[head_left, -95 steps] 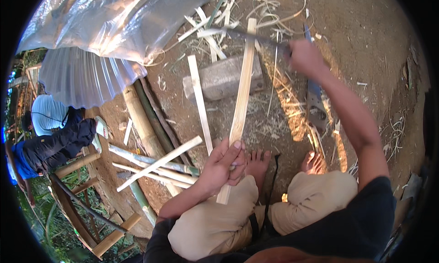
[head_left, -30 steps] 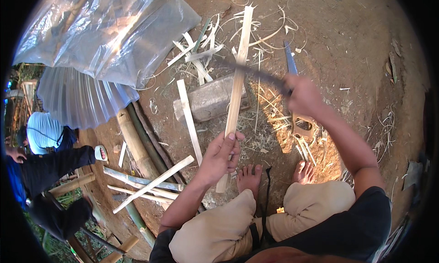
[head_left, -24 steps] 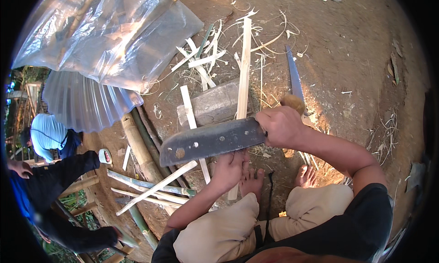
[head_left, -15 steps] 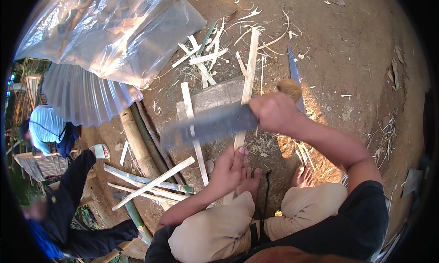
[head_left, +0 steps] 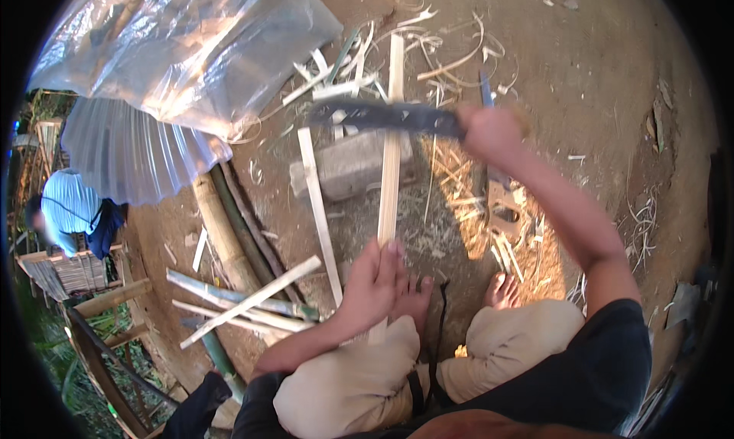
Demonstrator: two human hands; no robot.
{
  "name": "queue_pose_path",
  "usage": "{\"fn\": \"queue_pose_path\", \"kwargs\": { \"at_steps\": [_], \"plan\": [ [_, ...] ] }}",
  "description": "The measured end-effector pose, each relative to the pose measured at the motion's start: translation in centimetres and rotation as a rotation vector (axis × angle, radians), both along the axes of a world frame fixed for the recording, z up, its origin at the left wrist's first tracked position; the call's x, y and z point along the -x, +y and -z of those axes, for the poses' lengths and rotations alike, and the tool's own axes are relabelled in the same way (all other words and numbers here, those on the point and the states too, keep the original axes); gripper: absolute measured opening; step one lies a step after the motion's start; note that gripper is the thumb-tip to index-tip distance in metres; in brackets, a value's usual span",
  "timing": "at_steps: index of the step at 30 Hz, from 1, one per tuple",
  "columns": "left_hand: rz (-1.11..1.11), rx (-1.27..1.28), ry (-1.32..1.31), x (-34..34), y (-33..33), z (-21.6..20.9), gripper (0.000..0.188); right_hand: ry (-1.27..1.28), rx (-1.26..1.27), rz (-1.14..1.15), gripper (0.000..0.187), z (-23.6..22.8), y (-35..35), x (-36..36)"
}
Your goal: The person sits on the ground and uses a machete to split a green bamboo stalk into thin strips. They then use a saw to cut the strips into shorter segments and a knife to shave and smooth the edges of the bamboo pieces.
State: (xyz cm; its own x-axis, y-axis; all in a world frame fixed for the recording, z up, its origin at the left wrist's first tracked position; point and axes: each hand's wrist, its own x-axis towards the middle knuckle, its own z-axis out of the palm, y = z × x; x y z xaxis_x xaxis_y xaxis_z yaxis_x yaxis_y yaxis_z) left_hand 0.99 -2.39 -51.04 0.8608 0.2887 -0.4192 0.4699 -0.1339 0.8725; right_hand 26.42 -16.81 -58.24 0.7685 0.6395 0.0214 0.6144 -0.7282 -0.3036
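Note:
My left hand (head_left: pixel 371 286) is closed around the near end of a long pale bamboo strip (head_left: pixel 389 191), just above my left foot. The strip points away from me and passes over a grey wooden block (head_left: pixel 336 168). In my right fist is the handle of a machete (head_left: pixel 359 116), its dark broad blade pointing left and crossing the strip near its far part. Motion blurs my right hand (head_left: pixel 495 137) and the blade, so I cannot tell whether the edge touches the strip. Another pale strip (head_left: pixel 319 210) leans against the block's left side.
A handsaw (head_left: pixel 505 216) lies right of the block. Shavings and cut strips (head_left: pixel 348 68) are scattered beyond it. Bamboo poles (head_left: pixel 222 225) and crossed strips (head_left: pixel 252 305) lie left, near plastic sheeting (head_left: pixel 206 57). A person in light blue (head_left: pixel 73 210) bends at far left.
My right hand and the machete have moved away from me along the strip. The strip's far end has swung slightly left. A person in dark clothes at lower left has mostly left view.

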Motion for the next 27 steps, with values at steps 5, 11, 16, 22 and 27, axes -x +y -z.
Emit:
{"fn": "queue_pose_path", "kwargs": {
  "at_steps": [5, 11, 16, 22, 27],
  "plan": [
    [-0.004, 0.014, 0.042, 0.3, 0.5, -0.1, 0.025, -0.483, -0.1, -0.347, 0.006, 4.0, 0.1, 0.6],
    [-0.048, 0.06, 0.058, 1.1, 0.5, 0.9, 0.024, 0.048, -0.002, -0.031, 0.008, 0.9, 1.2, 1.3],
    [0.033, 0.085, 0.111, 2.1, 0.4, -0.3, 0.021, -0.071, -0.082, 0.186, 0.008, 2.8, -0.4, -6.6],
    [-0.101, 0.324, 0.141, 1.6, 0.8, 0.3, 0.024, 0.049, -0.034, 0.089, 0.016, 1.1, -0.6, -2.6],
    [-0.031, 0.334, 0.218, 1.3, -0.3, -1.5, 0.023, 0.071, -0.019, 0.263, 0.021, 2.2, -2.7, -8.2]
  ]
}}
